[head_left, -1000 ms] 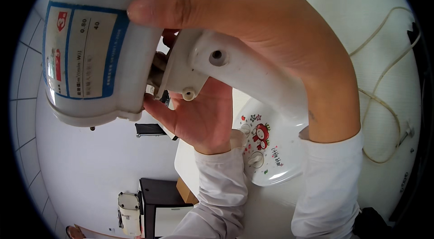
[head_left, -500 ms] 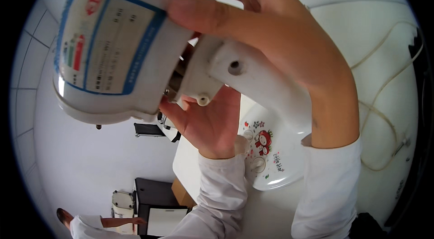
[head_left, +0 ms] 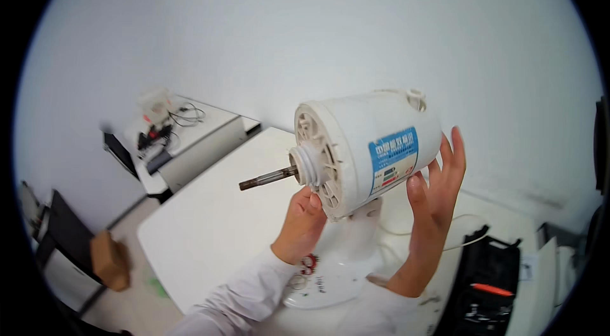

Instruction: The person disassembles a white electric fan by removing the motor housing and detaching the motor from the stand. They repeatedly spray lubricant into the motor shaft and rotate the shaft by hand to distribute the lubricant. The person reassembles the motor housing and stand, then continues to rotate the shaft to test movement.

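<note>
A white fan motor housing (head_left: 346, 151), with a blue-edged label and a metal shaft (head_left: 267, 177) pointing left, sits atop a white stand (head_left: 356, 237). The stand’s base (head_left: 343, 285) bears a red cartoon print. My left hand (head_left: 300, 225) grips the housing’s lower front below the shaft; part of its fingers is hidden. My right hand (head_left: 435, 199) holds the back right of the housing, fingers curled up along it and thumb near the label.
The white table (head_left: 190, 221) holds a pale cord (head_left: 464, 245) and a black tool case (head_left: 476, 310) with an orange tool. Behind left are a desk (head_left: 203, 158) with cables and devices, and a cardboard box (head_left: 109, 260) on the floor.
My view has lifted and widened. The housing now lies sideways with the shaft facing me leftward. My right hand has moved from over it to its back right. The other person has left view.
</note>
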A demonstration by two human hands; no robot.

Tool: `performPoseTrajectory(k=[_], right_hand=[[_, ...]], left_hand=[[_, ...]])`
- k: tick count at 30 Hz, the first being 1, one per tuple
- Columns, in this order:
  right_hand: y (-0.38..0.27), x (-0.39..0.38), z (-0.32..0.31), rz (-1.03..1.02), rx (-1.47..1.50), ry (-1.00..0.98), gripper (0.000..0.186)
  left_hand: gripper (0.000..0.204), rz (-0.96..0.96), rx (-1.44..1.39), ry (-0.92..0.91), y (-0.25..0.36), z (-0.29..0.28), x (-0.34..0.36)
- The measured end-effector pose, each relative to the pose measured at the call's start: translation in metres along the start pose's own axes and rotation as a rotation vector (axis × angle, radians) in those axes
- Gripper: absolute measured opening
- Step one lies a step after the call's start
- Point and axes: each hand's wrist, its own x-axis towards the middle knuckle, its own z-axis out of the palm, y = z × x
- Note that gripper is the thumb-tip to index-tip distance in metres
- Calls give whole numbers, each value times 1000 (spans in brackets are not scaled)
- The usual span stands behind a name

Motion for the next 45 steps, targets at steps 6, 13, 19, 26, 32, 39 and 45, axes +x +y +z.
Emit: performPoseTrajectory(k=[6,13,19,26,32,39,45], right_hand=[[-30,-4,21,-165,-464,-14,70],[-35,-11,22,-177,-499,-70,72],[-34,-7,28,-238,-393,-115,61],[-6,-3,12,-293,-87,-162,54],[7,-1,6,-325,-60,-121,59],[-2,-7,9,-182,26,-71,67],[-20,-10,6,-17,7,-96,81]], left_hand=[[59,5,159,16,12,3,0],[46,-45,66,68,27,23,-9],[29,58,342,-99,38,7,4],[27,153,606,-117,44,12,2],[28,190,724,-92,40,18,0],[29,191,704,-42,33,27,-3],[29,122,610,-75,40,28,-1]])
